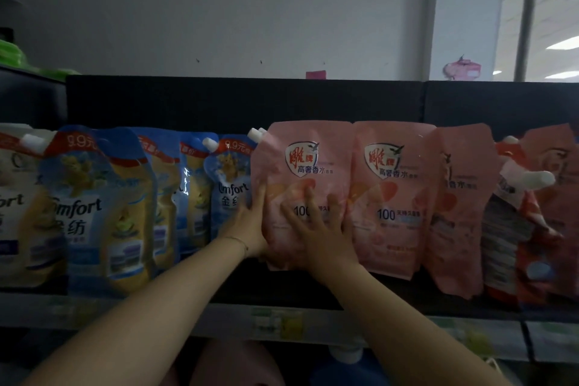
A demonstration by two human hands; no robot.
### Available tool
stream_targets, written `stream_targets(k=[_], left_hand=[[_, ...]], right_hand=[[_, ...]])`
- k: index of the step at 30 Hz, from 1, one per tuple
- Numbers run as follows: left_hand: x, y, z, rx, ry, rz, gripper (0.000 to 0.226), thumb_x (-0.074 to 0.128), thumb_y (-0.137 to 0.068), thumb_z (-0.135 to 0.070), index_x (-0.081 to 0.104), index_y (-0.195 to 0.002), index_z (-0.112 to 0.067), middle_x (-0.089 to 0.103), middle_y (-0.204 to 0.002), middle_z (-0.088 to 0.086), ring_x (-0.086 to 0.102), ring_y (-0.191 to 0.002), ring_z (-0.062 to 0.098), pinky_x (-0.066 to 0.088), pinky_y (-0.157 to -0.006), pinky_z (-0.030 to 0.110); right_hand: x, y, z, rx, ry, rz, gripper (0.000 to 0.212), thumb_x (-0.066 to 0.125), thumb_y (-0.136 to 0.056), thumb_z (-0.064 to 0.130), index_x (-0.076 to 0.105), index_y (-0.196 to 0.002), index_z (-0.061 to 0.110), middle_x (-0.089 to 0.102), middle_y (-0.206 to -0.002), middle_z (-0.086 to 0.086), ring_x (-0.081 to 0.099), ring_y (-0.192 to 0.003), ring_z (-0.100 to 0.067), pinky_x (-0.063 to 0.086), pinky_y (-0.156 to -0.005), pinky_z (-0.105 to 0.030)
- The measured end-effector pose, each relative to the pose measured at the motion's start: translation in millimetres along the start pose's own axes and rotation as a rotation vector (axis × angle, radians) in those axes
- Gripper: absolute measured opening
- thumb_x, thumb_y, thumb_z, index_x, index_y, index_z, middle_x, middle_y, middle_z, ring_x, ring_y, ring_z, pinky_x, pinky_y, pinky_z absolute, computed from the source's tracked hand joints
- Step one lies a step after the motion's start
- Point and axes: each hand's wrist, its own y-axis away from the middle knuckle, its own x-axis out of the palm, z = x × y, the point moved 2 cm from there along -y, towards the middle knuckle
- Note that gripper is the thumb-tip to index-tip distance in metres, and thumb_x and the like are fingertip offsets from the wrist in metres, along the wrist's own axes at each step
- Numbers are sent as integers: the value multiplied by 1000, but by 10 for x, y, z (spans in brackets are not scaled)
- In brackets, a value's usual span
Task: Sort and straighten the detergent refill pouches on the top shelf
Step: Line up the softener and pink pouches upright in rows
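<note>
pink film, glossy and soft: the pouch (300, 163) stands upright about midway along the front edge of the shelf (282, 290). its white spout (257, 134) sits at its top left corner. blue pouches (94, 213) crowd its left side, and a second pink pouch (391, 197) touches it on the right.

from where i stand it looks full of liquid, so i'd judge it heavy for its size and floppy. the skin will dent under a fingertip, the weight will slosh low, and the smooth plastic will likely slide in a loose hold. it looks best handled low down, at the sides near the base seam, or with a flat palm on the face. the thin top corners would fold, and the spout is a poor handle.

both arms reach up and forward from below the shelf edge. the left hand (250, 226) lies against the pouch's lower left edge, fingers pointing straight up along it, between it and the nearest blue pouch. the right hand (319, 229) is spread wide and flat on the lower front face, fingers fanned upward. neither hand is curled round anything that i can see. they press and steady the pouch between them, though the left thumb is hidden.
</note>
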Motion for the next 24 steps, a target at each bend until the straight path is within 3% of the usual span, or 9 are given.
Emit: stream_targets(k=[2,5,8,11,14,16,20,24], left_hand=[[-68,13,-17,20,-197,-51,144,83,-63,-51,-43,-133,-41,-25,-152,16,-1,-145,40,23,-112,56],[-93,47,-68,21,-335,-79,135,73,-76,-49,-54,-117,-38,-43,-145,19,-25,-142,39,0,-114,59],[-80,113,-67,-8,-327,-77,125,69,-83,-41,-49,-122,-34,-44,-145,20,-27,-141,39,1,-113,61],[-92,218,-119,-21,-320,-131,123,70,-84,-26,-40,-137,-29,-50,-139,20,-28,-140,41,7,-113,61],[-45,338,-217,-42,-231,-165,119,76,-79,-18,-21,-148,-24,-43,-145,17,-22,-143,40,14,-113,60],[-12,435,-297,-10,-147,-218,104,76,-78,-16,0,-149,-23,-31,-151,12,-13,-144,37,21,-112,58],[54,632,-491,190,-30,-270,68,70,-82,-36,33,-139,-26,-8,-152,-1,-1,-142,28,26,-111,53],[217,747,-769,315,29,-188,45,57,-89,-44,49,-128,-23,11,-154,1,7,-142,25,19,-117,47]], right_hand=[[-12,47,24,-25,15,-6,108,56,-80,69,-34,-136,50,-54,-138,3,-35,-134,-45,5,-109,-68],[-41,113,39,-50,-7,-16,108,55,-79,72,-35,-135,50,-52,-138,4,-35,-134,-45,2,-109,-68],[-105,176,24,-73,-24,1,100,53,-83,68,-24,-143,46,-43,-148,5,-33,-136,-43,3,-110,-66],[-218,261,-7,-85,-55,-56,79,51,-91,51,1,-150,38,-16,-159,5,-12,-144,-40,21,-111,-59],[-344,392,-20,-94,-177,-176,62,51,-91,35,25,-147,27,27,-152,2,26,-135,-31,39,-101,-44],[-387,506,-64,-79,-229,-220,51,52,-91,33,39,-139,22,45,-138,0,43,-122,-26,42,-88,-36],[-366,733,-229,24,-263,-289,24,51,-91,31,58,-105,13,58,-106,-2,58,-94,-25,46,-66,-32],[-375,1006,-425,171,-298,-338,21,51,-92,33,61,-91,14,55,-91,0,57,-81,-24,41,-60,-30]])
